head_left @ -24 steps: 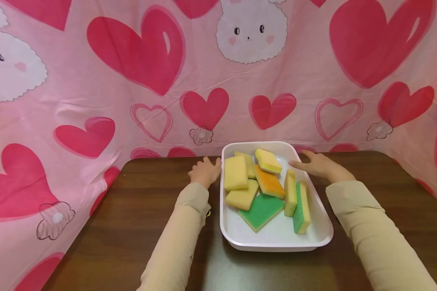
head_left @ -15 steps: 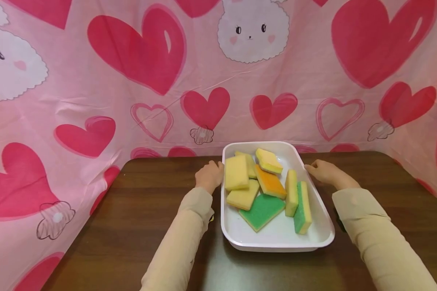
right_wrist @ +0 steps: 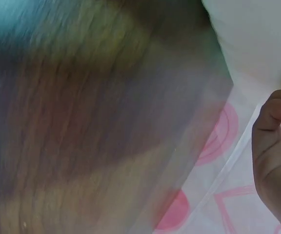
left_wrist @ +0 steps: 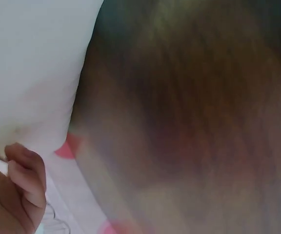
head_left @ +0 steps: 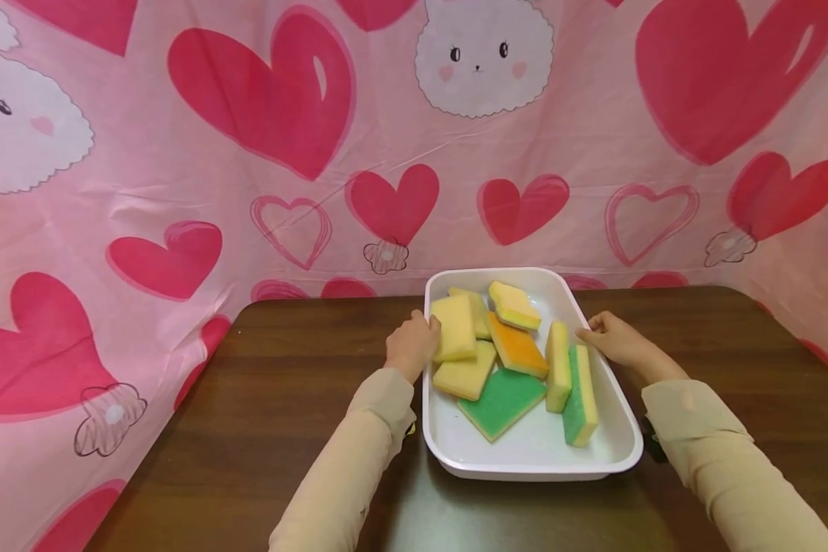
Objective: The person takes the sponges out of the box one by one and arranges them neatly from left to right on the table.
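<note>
A white rectangular tray point(head_left: 531, 469) stands on the table, holding several sponges. My left hand point(head_left: 411, 346) grips its left rim, close beside a pale yellow sponge point(head_left: 454, 328); the left wrist view has curled fingers point(left_wrist: 27, 168) at the tray wall. On the opposite side, my right hand point(head_left: 619, 343) pinches the rim between thumb and fingers. An orange-topped sponge point(head_left: 517, 346) leans mid-tray, and a green-faced one point(head_left: 502, 400) lies flat in front of it. Two sponges stand on edge at the right, a yellow one point(head_left: 558, 368) and a green-and-yellow one point(head_left: 581, 395).
The dark wooden table point(head_left: 283, 399) extends to both sides of the tray. Behind it hangs a pink cloth point(head_left: 579, 138) with red hearts and white rabbit faces, and the tray's far end lies close to this cloth.
Both hands had outstretched fingers beside the tray; these have curled and taken hold of its two long rims. The sponges keep their places in the tray. The head view has shifted slightly.
</note>
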A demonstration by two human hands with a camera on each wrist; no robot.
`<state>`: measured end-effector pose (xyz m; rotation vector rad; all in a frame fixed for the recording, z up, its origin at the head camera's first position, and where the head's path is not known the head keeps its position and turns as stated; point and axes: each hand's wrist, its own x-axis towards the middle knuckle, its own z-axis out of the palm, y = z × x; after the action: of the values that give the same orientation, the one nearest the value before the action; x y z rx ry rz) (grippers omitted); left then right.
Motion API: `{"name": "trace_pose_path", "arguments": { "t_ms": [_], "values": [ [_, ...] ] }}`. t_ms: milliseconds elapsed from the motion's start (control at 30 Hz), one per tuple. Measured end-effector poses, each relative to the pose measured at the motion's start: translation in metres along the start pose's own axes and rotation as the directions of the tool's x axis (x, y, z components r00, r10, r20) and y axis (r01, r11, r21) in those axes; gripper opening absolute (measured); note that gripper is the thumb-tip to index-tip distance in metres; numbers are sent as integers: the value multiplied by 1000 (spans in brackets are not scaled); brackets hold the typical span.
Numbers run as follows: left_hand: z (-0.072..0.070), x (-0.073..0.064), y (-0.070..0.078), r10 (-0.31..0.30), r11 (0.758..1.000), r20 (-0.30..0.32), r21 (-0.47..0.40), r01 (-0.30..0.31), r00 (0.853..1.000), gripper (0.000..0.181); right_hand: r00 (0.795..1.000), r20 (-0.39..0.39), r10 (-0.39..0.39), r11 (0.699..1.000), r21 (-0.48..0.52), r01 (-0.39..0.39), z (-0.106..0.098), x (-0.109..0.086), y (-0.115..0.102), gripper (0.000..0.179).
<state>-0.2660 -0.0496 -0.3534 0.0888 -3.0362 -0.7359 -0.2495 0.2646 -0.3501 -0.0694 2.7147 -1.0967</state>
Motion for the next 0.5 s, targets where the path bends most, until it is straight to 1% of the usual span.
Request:
{"name": "trace_pose_path", "arguments": {
  "t_ms": [100,200,267,367,433,500],
  "values": [
    [5,0,-2,-9,998,-2,-61,9,1000,48,1000,-4,-10,1000,21,10,4,2,2,33],
    [8,0,-2,-25,993,3,-116,25,1000,46,999,-26,-34,999,5,34,6,2,3,27],
    [8,0,-2,-38,990,2,-137,38,999,44,998,-35,-44,999,3,44,8,2,3,24],
    [8,-1,-2,-39,989,-10,-140,38,999,40,999,-35,-40,999,-13,39,9,2,1,22],
    [8,-1,-1,-35,992,-14,-126,33,999,38,999,-24,-25,999,-28,25,9,1,0,22],
    [7,-2,-1,-35,993,-1,-110,35,999,38,1000,-9,-5,999,-44,5,9,1,-1,22]
  ]
}}
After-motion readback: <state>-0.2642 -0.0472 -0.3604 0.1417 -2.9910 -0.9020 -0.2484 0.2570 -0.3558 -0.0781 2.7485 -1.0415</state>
